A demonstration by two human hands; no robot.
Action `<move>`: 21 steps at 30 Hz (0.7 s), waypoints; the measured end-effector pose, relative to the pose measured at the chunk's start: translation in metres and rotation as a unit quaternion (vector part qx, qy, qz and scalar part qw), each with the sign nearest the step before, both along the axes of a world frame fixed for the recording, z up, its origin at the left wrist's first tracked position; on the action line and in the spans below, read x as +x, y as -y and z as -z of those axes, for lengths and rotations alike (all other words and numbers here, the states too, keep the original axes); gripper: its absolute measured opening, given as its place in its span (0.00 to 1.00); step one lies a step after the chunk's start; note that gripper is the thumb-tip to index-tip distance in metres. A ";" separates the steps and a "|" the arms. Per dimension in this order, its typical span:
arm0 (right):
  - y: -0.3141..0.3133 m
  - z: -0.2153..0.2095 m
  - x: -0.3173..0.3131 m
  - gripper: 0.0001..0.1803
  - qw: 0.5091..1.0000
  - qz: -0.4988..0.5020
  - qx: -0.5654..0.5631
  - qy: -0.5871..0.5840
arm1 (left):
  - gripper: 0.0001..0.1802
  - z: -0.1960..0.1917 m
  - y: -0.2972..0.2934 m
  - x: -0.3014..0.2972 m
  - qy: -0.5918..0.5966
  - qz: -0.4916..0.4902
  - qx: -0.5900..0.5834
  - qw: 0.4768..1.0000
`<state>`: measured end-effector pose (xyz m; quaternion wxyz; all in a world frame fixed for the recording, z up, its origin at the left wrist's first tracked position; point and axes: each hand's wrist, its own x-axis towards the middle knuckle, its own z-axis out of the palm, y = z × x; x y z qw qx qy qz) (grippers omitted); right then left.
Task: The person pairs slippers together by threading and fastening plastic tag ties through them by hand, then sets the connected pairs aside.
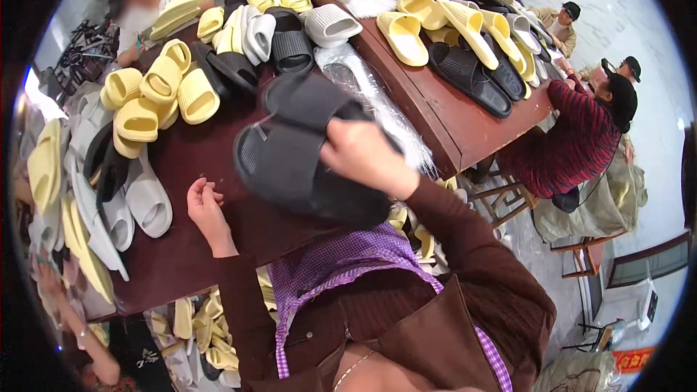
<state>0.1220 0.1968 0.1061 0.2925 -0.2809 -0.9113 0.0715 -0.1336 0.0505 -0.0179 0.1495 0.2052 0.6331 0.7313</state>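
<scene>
My right hand (367,157) grips a pair of black slide sandals (283,156) by their straps, slightly blurred. The two lie side by side over the front of the dark red table (196,247), and thin clear strands show near their left ends. To the left of them, apart from the sandals, my left hand (208,212) hovers over the table edge with its fingers curled in. Whether anything small is between those fingers I cannot make out. Beyond the sandals, a bundle of clear plastic strands (370,94) runs along the table.
Yellow slides (197,98), grey slides (149,196) and black slides (292,47) pile up at the left and back. More black slides (472,78) lie on the adjoining table (435,112). A person in a striped top (581,138) sits at right; others work around. Footwear also lies below.
</scene>
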 end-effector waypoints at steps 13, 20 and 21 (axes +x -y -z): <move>-0.223 -0.076 0.107 0.13 0.945 0.225 0.165 0.173 | 0.09 0.003 0.002 0.003 -0.012 0.018 -0.023 1.000; -0.236 0.002 0.133 0.21 0.886 0.334 0.264 0.185 | 0.10 0.004 0.006 0.004 -0.023 0.035 -0.051 0.998; -0.237 0.002 0.134 0.21 0.887 0.334 0.261 0.184 | 0.10 0.002 0.006 0.004 -0.024 0.035 -0.054 0.998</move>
